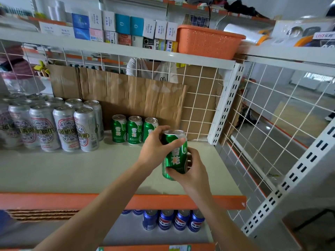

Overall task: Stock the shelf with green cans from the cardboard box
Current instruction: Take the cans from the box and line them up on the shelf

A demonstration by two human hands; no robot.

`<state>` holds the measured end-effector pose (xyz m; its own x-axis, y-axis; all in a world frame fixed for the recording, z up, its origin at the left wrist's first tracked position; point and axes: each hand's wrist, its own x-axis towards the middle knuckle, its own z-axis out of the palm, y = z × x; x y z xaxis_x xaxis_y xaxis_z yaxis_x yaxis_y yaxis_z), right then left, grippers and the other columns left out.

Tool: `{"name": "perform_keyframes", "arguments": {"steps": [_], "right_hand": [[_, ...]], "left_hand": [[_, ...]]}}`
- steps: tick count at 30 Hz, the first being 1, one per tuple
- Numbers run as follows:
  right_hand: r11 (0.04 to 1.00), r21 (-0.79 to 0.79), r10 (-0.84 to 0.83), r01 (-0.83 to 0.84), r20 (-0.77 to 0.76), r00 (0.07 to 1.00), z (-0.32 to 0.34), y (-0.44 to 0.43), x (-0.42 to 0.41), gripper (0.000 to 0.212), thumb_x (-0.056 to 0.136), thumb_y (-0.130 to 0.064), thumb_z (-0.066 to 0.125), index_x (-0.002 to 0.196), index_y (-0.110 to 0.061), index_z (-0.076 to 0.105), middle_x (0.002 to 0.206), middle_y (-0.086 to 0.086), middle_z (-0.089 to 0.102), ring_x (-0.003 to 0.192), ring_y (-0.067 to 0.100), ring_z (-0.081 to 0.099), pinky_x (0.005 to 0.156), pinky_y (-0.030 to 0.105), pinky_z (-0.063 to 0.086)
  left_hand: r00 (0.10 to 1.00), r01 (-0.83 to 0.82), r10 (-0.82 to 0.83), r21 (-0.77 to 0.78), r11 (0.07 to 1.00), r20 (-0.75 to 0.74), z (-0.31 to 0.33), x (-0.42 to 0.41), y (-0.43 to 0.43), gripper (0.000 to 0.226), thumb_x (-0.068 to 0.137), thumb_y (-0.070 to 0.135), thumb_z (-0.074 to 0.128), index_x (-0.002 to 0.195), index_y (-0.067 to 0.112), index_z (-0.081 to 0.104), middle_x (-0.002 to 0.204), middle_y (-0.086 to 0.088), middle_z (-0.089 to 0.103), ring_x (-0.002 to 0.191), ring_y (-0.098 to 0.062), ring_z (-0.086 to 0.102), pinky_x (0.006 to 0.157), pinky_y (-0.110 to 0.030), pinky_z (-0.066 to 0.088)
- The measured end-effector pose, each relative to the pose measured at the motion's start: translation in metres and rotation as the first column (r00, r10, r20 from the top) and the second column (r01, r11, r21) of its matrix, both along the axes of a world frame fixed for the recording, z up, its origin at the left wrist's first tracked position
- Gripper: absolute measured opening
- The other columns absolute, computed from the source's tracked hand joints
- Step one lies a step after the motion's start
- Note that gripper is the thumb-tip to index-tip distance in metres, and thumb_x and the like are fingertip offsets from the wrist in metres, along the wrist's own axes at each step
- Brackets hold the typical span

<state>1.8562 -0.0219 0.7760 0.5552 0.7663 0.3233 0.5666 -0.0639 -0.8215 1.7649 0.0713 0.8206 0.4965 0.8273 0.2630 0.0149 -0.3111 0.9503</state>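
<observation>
Both hands grip one green can point(175, 154) above the shelf point(90, 169): left hand point(155, 145) near its top, right hand point(191, 169) at its base. Three shelved cans point(134, 130) stand just behind; possibly touching.

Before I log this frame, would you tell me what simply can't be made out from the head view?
- The cardboard box: not in view, so cans left to stock are unknown.
- Third shelved green can: its right side is hidden by the left hand.
- Held green can: its base is covered by the right hand, so whether it touches the shelf is unclear.
- Blue cans below: rear row hidden by the orange shelf edge.
</observation>
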Motion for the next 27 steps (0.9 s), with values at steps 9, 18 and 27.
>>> {"name": "perform_keyframes", "arguments": {"steps": [9,18,27], "right_hand": [[0.984,0.120,0.163,-0.135,-0.268,0.950,0.000,0.003,0.014,0.069,0.051,-0.035,0.081,0.110,-0.019,0.050,0.100,-0.005,0.064,0.089,0.008,0.064,0.071,0.017,0.052],[0.985,0.006,0.170,-0.172,-0.198,0.965,-0.012,0.017,0.049,0.078,0.044,-0.038,0.081,0.112,-0.021,0.047,0.107,-0.008,0.061,0.100,0.006,0.059,0.076,0.015,0.048],[0.979,-0.178,0.085,-0.102,-0.104,0.991,-0.056,0.053,0.068,0.072,0.059,-0.017,0.088,0.117,-0.015,0.045,0.110,-0.002,0.059,0.103,0.018,0.058,0.092,0.040,0.049]], "left_hand": [[0.999,0.022,-0.023,-0.007,1.000,-0.039,-0.015,-0.010,0.021,0.039,0.094,0.036,0.046,0.127,0.015,0.052,0.118,0.004,0.058,0.108,-0.008,0.052,0.092,-0.024,0.040],[0.702,0.006,0.135,0.195,0.981,-0.700,-0.103,-0.039,0.067,0.059,0.092,0.046,0.046,0.142,0.019,0.031,0.148,-0.006,0.032,0.136,-0.026,0.027,0.110,-0.041,0.023],[0.498,0.209,0.165,0.302,0.930,-0.851,-0.136,-0.047,0.078,0.070,0.090,0.060,0.033,0.149,0.025,0.015,0.158,0.000,0.004,0.145,-0.023,0.000,0.118,-0.045,0.002]]}}
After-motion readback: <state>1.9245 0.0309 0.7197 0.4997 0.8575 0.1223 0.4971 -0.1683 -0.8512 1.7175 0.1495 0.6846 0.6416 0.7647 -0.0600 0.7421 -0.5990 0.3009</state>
